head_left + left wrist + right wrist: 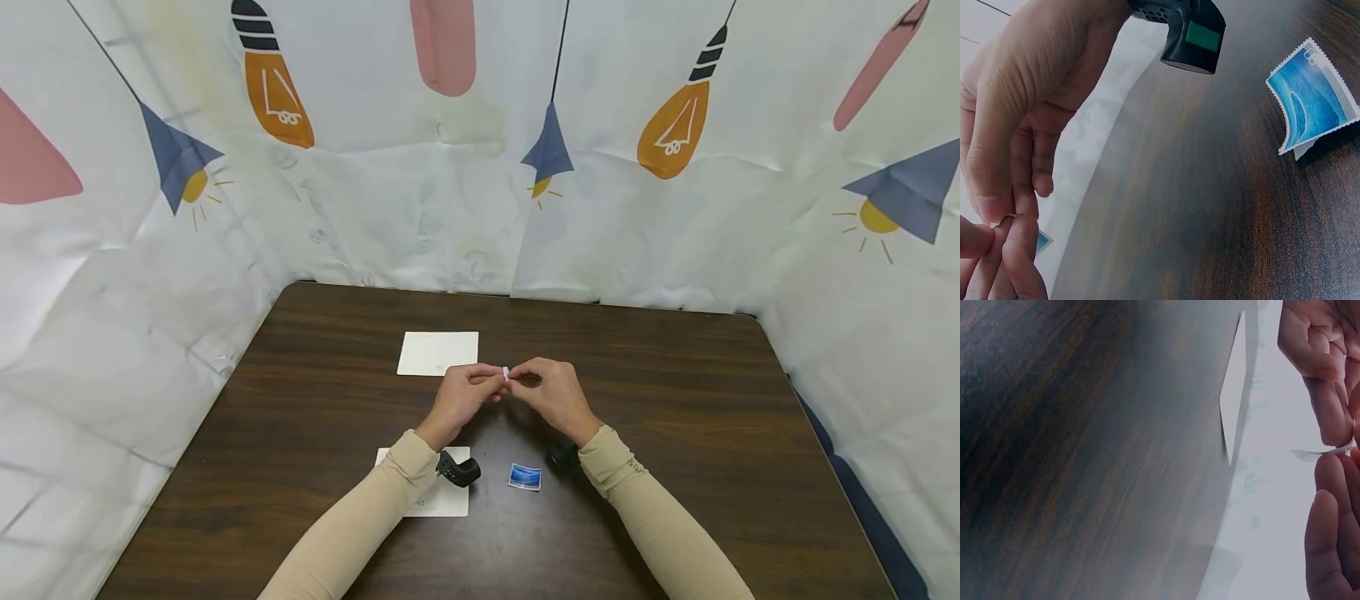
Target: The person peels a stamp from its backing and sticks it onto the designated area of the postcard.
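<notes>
Both hands meet over the middle of the table, pinching one small postage stamp (506, 373) between thumbs and fingertips. My left hand (461, 398) holds it from the left, my right hand (557, 395) from the right. In the left wrist view a blue corner with a toothed edge shows past the fingers of the left hand (1007, 265); most of the stamp is hidden. Its thin pale edge sticks out between the fingertips in the right wrist view. Another stamp (525, 477), blue and curled, lies on the table between the forearms.
A white card (438, 353) lies beyond the left hand. A second white card (444, 498) is partly covered by the left forearm. Black wrist devices sit under both wrists. The dark wooden table (675, 375) meets a patterned white curtain (480, 208) at its back.
</notes>
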`<state>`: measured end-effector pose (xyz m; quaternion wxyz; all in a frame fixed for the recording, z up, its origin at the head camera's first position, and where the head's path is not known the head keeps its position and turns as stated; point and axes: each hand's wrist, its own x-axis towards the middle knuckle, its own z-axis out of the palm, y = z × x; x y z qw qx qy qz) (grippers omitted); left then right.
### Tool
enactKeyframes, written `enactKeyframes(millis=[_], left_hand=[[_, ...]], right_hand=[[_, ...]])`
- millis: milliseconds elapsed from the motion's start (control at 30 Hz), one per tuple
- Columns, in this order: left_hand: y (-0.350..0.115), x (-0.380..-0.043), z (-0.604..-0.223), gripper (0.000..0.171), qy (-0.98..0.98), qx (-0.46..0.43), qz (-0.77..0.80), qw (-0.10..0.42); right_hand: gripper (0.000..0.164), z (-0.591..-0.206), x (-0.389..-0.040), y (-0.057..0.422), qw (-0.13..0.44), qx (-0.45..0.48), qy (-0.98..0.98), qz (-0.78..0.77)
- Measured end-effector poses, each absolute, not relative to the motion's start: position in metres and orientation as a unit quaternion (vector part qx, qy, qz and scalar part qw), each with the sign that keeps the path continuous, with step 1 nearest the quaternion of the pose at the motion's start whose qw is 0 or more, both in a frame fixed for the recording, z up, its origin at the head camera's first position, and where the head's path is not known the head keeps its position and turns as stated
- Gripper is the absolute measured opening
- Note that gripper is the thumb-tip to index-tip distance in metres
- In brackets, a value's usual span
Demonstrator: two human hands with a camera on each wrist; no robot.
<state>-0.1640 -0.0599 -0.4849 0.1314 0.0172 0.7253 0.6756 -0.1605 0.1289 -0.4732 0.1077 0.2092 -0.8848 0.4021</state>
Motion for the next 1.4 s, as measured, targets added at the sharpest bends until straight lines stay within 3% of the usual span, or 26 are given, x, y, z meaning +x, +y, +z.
enactKeyframes(millis=[700,1400], left_hand=[[-0.0577,-0.1623,-0.4807,0.022,0.723,0.009,0.680,0.123],[-0.0607,-0.1605,-0.4806,0.024,0.720,0.005,0.685,0.116]], right_hand=[[0.007,-0.4709,-0.1617,0.1272,0.136,0.224,-0.889,0.374],[0.005,-0.4698,-0.1619,0.1320,0.088,0.150,-0.884,0.434]])
